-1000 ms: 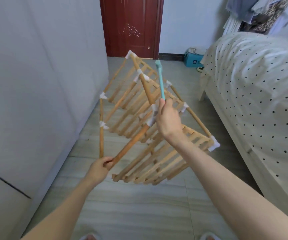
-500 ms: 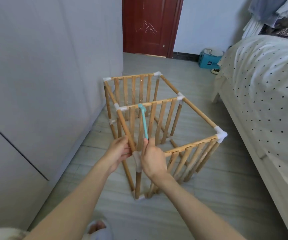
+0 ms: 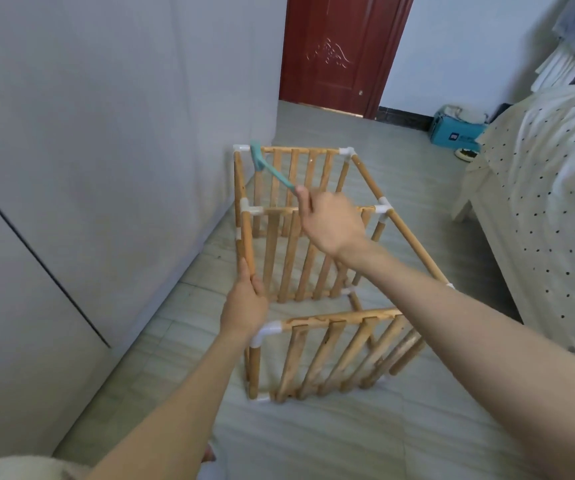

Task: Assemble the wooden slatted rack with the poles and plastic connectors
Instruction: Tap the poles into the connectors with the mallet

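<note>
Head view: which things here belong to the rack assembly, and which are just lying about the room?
Part of the job:
wooden slatted rack, standing on the floor
white plastic connector
teal mallet, held in the right hand
left hand, gripping a rack pole

Just lying about:
bed with dotted cover
teal box
red door

The wooden slatted rack (image 3: 317,258) stands on the tiled floor (image 3: 400,427) between a grey wall (image 3: 106,133) and a spotted bed (image 3: 549,209). The left hand (image 3: 244,304) holds the near left pole (image 3: 246,237) just above a white plastic connector (image 3: 265,334). The right hand (image 3: 331,221) grips a teal mallet (image 3: 268,168), its head at the far left corner connector (image 3: 241,148).
</note>
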The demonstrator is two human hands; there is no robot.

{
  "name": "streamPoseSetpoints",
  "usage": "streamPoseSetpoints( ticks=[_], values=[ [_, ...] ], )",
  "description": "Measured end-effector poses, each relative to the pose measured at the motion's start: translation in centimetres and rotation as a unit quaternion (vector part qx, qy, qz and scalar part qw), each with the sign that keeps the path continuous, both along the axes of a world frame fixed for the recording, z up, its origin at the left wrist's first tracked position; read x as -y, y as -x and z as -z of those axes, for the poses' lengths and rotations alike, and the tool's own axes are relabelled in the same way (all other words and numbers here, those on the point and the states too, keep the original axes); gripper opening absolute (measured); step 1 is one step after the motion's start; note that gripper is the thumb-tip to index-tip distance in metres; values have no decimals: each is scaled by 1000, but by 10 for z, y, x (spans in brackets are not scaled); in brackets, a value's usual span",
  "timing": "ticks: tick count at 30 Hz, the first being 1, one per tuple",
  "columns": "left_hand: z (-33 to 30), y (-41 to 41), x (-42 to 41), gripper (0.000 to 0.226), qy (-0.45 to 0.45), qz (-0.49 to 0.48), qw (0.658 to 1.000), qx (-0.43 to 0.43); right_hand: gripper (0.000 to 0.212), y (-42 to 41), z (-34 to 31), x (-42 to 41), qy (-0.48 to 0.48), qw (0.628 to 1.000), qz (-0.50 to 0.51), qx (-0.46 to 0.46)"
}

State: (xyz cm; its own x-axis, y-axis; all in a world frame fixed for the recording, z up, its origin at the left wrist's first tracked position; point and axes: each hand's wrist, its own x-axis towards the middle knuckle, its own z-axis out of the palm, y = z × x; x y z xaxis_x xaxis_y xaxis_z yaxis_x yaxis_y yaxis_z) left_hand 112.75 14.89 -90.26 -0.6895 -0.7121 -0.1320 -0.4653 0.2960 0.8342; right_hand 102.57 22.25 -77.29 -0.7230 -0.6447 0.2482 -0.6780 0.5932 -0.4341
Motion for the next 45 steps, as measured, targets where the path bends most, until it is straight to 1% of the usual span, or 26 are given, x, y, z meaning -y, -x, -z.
streamPoseSetpoints(
  ticks=[2,3,4,6,7,8,9,11,12,15,17,19,20,23,24,25,27,28,31,32,36,38,40,42,43,45],
  values=[
    [3,-1,-4,51,-14,-1,1000,-4,39,6,-1,17,182,983,8,13],
    [4,-1,-4,51,-25,-3,1000,-8,38,6,12,21,200,979,20,32],
    [6,-2,-4,51,-32,-6,999,-14,39,5,31,25,168,983,36,66],
    [7,-2,-1,50,-30,-13,999,-22,43,5,71,30,-17,981,67,183],
    [6,-2,1,49,-28,-11,999,-23,44,10,80,29,-53,971,86,215],
    [5,-3,2,49,-31,-10,999,-23,45,17,84,29,-46,967,99,231],
    [5,-3,3,49,-35,-10,999,-25,47,25,82,31,15,968,99,230],
    [4,-5,1,49,-43,-6,999,-32,45,25,77,28,155,970,99,161],
    [2,-5,-2,50,-41,-2,999,-36,44,26,77,29,181,969,97,138],
    [0,-6,-7,51,-38,3,999,-35,50,18,74,36,50,974,91,201],
    [-1,-6,-7,51,-30,6,999,-33,45,24,70,45,105,968,90,209],
    [0,-6,-6,51,-30,9,999,-32,38,21,62,53,203,963,75,160],
    [-1,-5,-6,51,-34,10,999,-31,39,20,64,56,198,965,71,156],
    [-1,-5,-5,51,-37,7,999,-27,50,13,78,54,29,963,103,246],
    [-1,-7,-5,51,-36,6,999,-27,52,15,81,53,35,959,121,254],
    [-1,-7,-6,51,-36,4,999,-31,52,17,82,54,60,964,120,231],
    [-2,-7,-7,51,-40,6,999,-34,47,14,78,54,172,964,123,158],
    [-3,-6,-7,51,-42,6,998,-35,46,13,79,54,166,969,109,146],
    [-2,-7,-5,50,-40,0,999,-32,49,12,89,50,-24,972,97,215],
    [-1,-7,-3,50,-38,-2,999,-27,50,17,89,45,-34,969,99,224],
    [-5,-7,1,48,-13,-12,1000,4,50,41,66,14,61,975,135,164],
    [-8,-7,0,48,26,-16,999,40,44,57,53,-13,34,975,146,166],
    [-10,-4,-2,48,86,-31,992,86,39,76,39,-46,1,962,199,185],
    [-11,1,-6,48,126,-39,984,117,39,92,23,-72,39,946,275,164],
    [-11,2,-9,48,132,-39,983,124,41,97,19,-80,99,944,292,119],
    [-11,3,-14,48,136,-38,981,129,42,101,19,-92,227,914,335,39]
  ],
)
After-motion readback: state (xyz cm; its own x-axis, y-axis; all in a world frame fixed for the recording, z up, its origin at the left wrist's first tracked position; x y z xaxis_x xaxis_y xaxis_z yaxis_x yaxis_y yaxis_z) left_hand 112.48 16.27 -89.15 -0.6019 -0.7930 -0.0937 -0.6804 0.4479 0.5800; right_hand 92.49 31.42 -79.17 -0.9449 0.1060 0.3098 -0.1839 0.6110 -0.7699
